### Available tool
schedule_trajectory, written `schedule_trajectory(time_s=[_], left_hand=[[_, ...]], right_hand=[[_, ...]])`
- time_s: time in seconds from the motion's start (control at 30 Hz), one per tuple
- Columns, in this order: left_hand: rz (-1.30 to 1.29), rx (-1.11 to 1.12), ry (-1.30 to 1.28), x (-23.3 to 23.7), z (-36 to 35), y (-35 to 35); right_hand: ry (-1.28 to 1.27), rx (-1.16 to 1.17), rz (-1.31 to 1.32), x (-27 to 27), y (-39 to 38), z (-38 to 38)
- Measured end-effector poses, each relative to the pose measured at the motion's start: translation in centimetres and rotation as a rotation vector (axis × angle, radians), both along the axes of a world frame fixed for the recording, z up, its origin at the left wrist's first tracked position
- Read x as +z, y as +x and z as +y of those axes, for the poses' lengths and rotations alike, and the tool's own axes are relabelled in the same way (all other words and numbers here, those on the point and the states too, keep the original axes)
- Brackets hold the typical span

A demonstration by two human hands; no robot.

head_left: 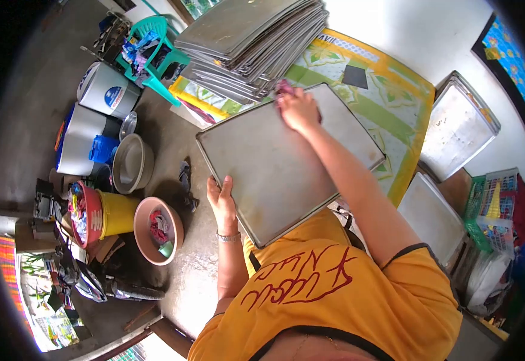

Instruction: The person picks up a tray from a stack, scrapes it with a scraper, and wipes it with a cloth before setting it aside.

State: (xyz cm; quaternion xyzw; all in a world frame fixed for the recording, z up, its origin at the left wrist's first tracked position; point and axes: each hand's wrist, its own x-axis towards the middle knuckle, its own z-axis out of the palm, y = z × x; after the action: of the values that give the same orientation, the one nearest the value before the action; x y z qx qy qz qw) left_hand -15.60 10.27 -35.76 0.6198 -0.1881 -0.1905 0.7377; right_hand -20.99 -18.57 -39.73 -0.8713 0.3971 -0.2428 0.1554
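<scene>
A rectangular metal baking tray (262, 162) is tilted in front of me, its near corner at my lap. My left hand (223, 204) is closed on the tray's left edge, thumb on the upper face. Near the far edge, my right hand (300, 111) presses a dark pink cloth (285, 89) onto the tray, fingers bent over it. Just beyond the cloth stands a tall stack of similar metal trays (250, 42), on a table with a green and yellow patterned cover (389, 108).
More trays (458, 129) lean against the wall at right, near plastic crates (497, 198). Along the left floor are a pink basin (175, 225) with cloths, a yellow bucket (118, 213), a grey basin (145, 162) and a pair of sandals (185, 177). A green chair (154, 54) holds clothes.
</scene>
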Motion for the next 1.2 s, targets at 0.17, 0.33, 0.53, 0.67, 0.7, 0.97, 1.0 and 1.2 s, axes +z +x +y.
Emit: schedule_trajectory(time_s=[0.17,0.33,0.53,0.67,0.7,0.97,1.0,1.2], left_hand=[[0.046,-0.018,-0.033,0.1,0.1,0.2],[-0.085,-0.003,0.009,2.1,-0.5,0.2],[-0.271,-0.047,0.031,5.9,-2.1,0.0],[-0.31,-0.114,0.087,7.2,-0.9,-0.6],[-0.371,-0.106,0.067,7.6,-1.0,-1.0],[-0.462,-0.106,0.073,6.4,0.5,-1.3],[-0.468,-0.11,0.053,6.3,0.4,-1.3],[-0.594,-0.098,0.11,4.9,-0.2,0.6]], right_hand=[[-0.116,-0.278,0.16,-8.8,-7.9,-12.7],[-0.1,-0.208,-0.029,2.9,-8.7,-6.9],[-0.351,0.437,-0.497,14.6,0.7,10.1],[-0.451,0.441,-0.636,16.7,4.7,10.9],[-0.456,0.408,-0.658,16.8,4.6,9.7],[-0.267,-0.268,-0.417,7.0,-4.5,-11.1],[-0.179,-0.334,-0.431,6.1,-6.5,-13.5],[0.303,-0.27,-0.714,8.2,-12.8,-16.5]])
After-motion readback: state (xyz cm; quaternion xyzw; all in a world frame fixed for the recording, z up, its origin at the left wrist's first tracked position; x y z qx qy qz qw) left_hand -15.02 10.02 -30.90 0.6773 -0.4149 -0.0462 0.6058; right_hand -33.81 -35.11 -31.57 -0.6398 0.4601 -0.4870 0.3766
